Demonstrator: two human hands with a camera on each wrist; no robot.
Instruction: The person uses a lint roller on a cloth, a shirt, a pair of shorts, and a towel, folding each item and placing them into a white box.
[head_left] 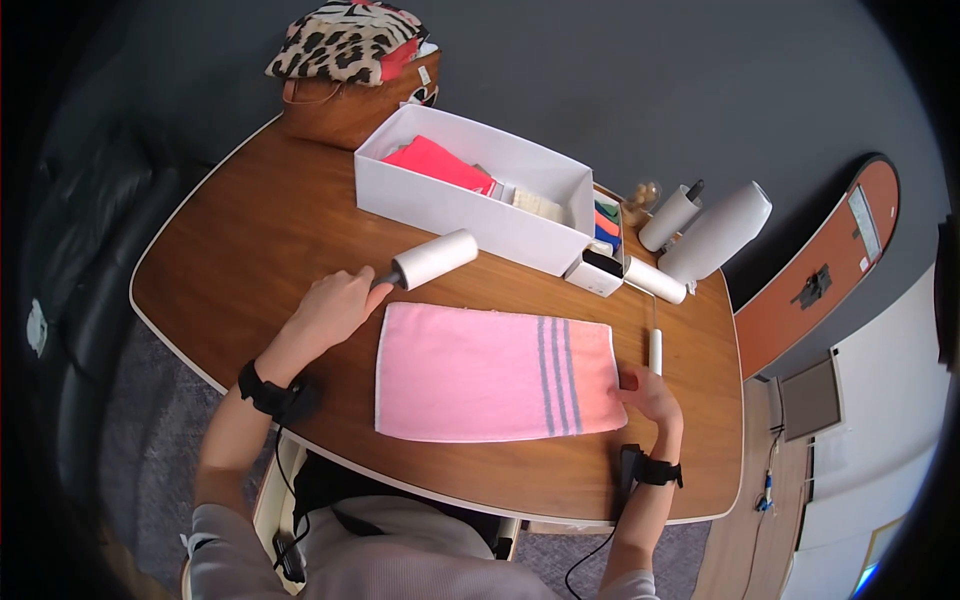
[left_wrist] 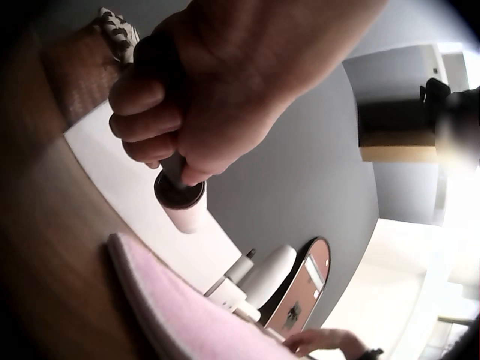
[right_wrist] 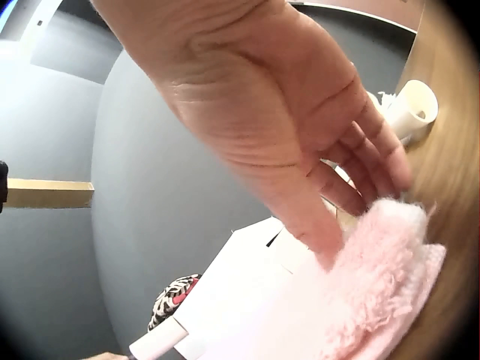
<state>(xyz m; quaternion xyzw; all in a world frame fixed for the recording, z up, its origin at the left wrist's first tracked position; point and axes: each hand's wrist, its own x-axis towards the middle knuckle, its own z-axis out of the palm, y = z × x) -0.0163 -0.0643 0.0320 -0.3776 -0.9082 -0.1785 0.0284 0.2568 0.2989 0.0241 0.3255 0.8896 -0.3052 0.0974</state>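
Two hands | left hand (head_left: 335, 308): clamped on roller handle (head_left: 386, 281) | right hand (head_left: 652, 398): fingers apart, touching pink towel (head_left: 465, 372)

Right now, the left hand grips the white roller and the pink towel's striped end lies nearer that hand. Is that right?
Not quite: the head view shows the pink towel with its striped end nearer the right hand. The left hand does grip the white roller.

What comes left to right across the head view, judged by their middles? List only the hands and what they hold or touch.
Left hand, white lint roller, pink towel with grey stripes, right hand.
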